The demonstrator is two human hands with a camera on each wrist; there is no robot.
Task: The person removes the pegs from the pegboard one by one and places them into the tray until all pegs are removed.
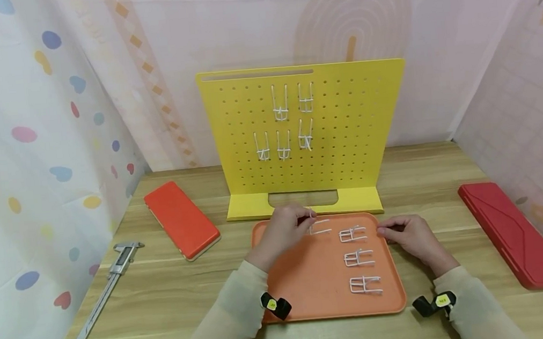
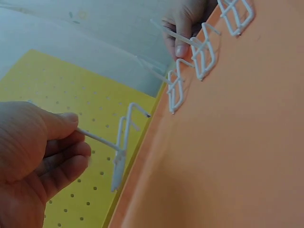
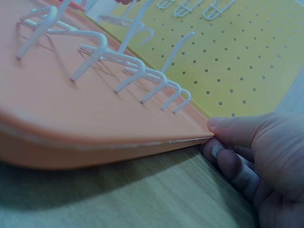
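Note:
My left hand [image 1: 282, 233] is over the back of the orange tray [image 1: 306, 285], pinching the prong of a white wire pegboard hook [image 2: 121, 147] between thumb and finger. The hook's double-wire frame points away from the fingertips. At the tray's right rim, the thumb and fingers of my right hand [image 1: 413, 238] pinch the edge [image 3: 202, 138]. Three more white hooks lie in a column on the tray's right side, the nearest hook [image 1: 365, 285] at the front. Behind the tray stands a yellow pegboard [image 1: 348, 157] with several hooks, among them an upper one [image 1: 306, 100].
An orange-red case [image 1: 182, 220] lies left of the pegboard, and a digital caliper [image 1: 101, 303] lies near the table's left side. On the right is a darker red case [image 1: 517, 234]. Printed curtains [image 1: 249, 26] hang behind and beside the wooden table [image 1: 186, 301].

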